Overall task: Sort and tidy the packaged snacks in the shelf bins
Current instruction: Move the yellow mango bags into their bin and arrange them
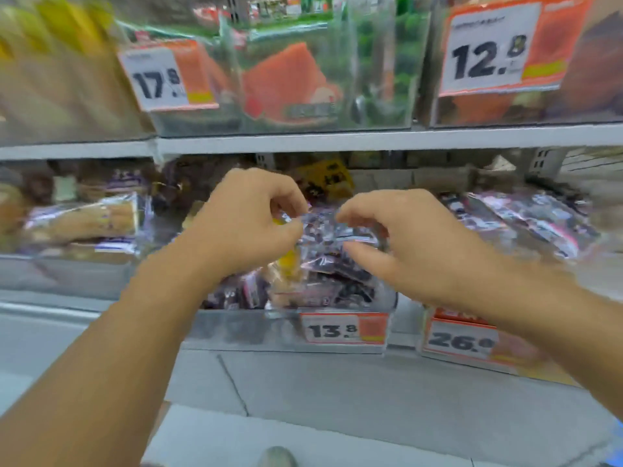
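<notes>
Head view: both hands are raised over the middle clear bin [256, 328] on the lower shelf, the bin marked by the 13.8 price tag [345, 329]. A purple snack packet [332, 230] is held above the heap in that bin. The left hand [242, 224] pinches the packet's left edge between thumb and curled fingertips. The right hand [414, 244] is curled about the packet's right side, with its thumb [367, 261] beneath; whether its fingers actually press the film cannot be told through the blur. The packet appears as glossy, crinkled film in purple and silver, with dark contents; its print is unreadable. Similar purple packets [323, 284] lie jumbled below, with a yellow packet [288, 261] showing among them. For the step in hand, the packet is best kept pinched lightly at both edges, turned face forward, and laid flat in line with its neighbours; the yellow packet probably belongs in another bin.
</notes>
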Demonstrator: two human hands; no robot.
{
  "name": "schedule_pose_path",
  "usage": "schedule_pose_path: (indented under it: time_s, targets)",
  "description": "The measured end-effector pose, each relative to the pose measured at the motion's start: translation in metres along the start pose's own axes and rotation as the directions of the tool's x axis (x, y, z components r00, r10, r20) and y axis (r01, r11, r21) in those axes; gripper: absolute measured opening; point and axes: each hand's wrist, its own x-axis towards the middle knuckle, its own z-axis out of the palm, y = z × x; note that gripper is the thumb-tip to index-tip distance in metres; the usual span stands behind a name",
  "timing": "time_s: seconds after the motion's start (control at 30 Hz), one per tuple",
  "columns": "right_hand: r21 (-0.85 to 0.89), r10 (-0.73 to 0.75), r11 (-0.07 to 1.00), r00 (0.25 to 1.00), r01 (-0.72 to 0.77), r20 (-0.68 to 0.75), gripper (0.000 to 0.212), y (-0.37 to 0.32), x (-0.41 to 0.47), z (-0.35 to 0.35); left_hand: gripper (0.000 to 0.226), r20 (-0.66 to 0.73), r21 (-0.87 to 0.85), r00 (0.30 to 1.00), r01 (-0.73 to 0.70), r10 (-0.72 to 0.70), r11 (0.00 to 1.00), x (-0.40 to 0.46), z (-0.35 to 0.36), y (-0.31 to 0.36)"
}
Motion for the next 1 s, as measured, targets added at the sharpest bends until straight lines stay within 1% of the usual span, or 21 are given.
schedule_pose_path:
  time_s: [0.07, 0.13, 0.2, 0.23, 0.3, 0.33, 0.37, 0.43, 0.47, 0.5, 0.53, 0.57, 0.67, 0.77, 0.87, 0.9, 1.0]
  targets:
    - [-0.012, -0.008, 1.0, 1.0, 0.009, 0.03, 0.048, -0.01, 0.021, 0.013, 0.033, -0.077, 0.014, 0.985, 0.155, -0.154, 0.988, -0.015, -0.011, -0.04]
    - [0.01, -0.053, 0.999, 0.998, 0.053, 0.038, 0.056, -0.022, 0.04, 0.022, 0.04, -0.089, 0.044, 0.963, 0.258, -0.254, 0.965, -0.029, -0.017, -0.068]
    - [-0.04, -0.096, 0.994, 0.992, 0.099, 0.084, 0.061, -0.031, 0.059, 0.031, 0.048, -0.05, 0.109, 0.955, 0.295, -0.291, 0.949, -0.036, -0.016, -0.086]
    - [-0.071, -0.1, 0.991, 0.988, 0.109, 0.118, 0.063, -0.035, 0.068, 0.035, 0.057, -0.016, 0.137, 0.951, 0.307, -0.307, 0.942, -0.037, -0.014, -0.091]
    - [-0.1, -0.092, 0.989, 0.981, 0.11, 0.174, 0.065, -0.043, 0.082, 0.047, 0.073, 0.02, 0.127, 0.933, 0.353, -0.359, 0.927, -0.036, -0.008, -0.1]
    - [-0.109, -0.091, 0.988, 0.977, 0.113, 0.191, 0.065, -0.047, 0.088, 0.052, 0.074, 0.006, 0.114, 0.919, 0.392, -0.395, 0.913, -0.034, -0.006, -0.104]
    - [-0.135, -0.093, 0.983, 0.971, 0.124, 0.22, 0.064, -0.051, 0.095, 0.057, 0.068, -0.019, 0.11, 0.898, 0.439, -0.44, 0.892, -0.031, -0.004, -0.109]
    - [-0.227, -0.083, 0.959, 0.931, 0.172, 0.355, 0.065, -0.055, 0.11, 0.067, 0.044, -0.068, 0.14, 0.858, 0.514, -0.51, 0.846, -0.026, -0.002, -0.116]
    - [-0.263, -0.049, 0.948, 0.895, 0.182, 0.444, 0.071, -0.056, 0.118, 0.071, 0.034, -0.068, 0.152, 0.842, 0.539, -0.536, 0.828, -0.023, -0.001, -0.118]
    - [-0.29, -0.005, 0.939, 0.853, 0.183, 0.521, 0.078, -0.057, 0.125, 0.072, 0.03, -0.047, 0.155, 0.824, 0.564, -0.565, 0.811, -0.02, 0.001, -0.117]
    - [-0.314, 0.023, 0.93, 0.82, 0.192, 0.572, 0.083, -0.056, 0.132, 0.074, 0.031, -0.013, 0.159, 0.808, 0.583, -0.588, 0.797, -0.017, 0.004, -0.116]
    - [-0.342, 0.028, 0.913, 0.803, 0.221, 0.596, 0.082, -0.056, 0.137, 0.076, 0.035, 0.019, 0.168, 0.799, 0.59, -0.601, 0.79, -0.015, 0.008, -0.115]
    - [-0.454, 0.002, 0.821, 0.793, 0.347, 0.61, 0.059, -0.06, 0.151, 0.076, 0.056, 0.04, 0.201, 0.798, 0.584, -0.602, 0.787, -0.009, 0.017, -0.113]
    - [-0.49, 0.007, 0.781, 0.78, 0.387, 0.626, 0.046, -0.068, 0.159, 0.068, 0.062, 0.037, 0.171, 0.78, 0.611, -0.625, 0.773, -0.004, 0.016, -0.113]
    - [-0.465, -0.009, 0.809, 0.798, 0.36, 0.603, 0.041, -0.063, 0.156, 0.059, 0.06, 0.036, 0.12, 0.751, 0.651, -0.659, 0.749, -0.002, 0.014, -0.111]
    - [-0.44, -0.04, 0.825, 0.814, 0.354, 0.58, 0.037, -0.062, 0.153, 0.054, 0.059, 0.035, 0.107, 0.746, 0.659, -0.666, 0.744, -0.002, 0.014, -0.111]
    - [-0.323, -0.186, 0.884, 0.887, 0.34, 0.423, 0.035, -0.065, 0.138, 0.036, 0.063, 0.052, 0.108, 0.744, 0.659, -0.666, 0.744, -0.002, 0.015, -0.113]
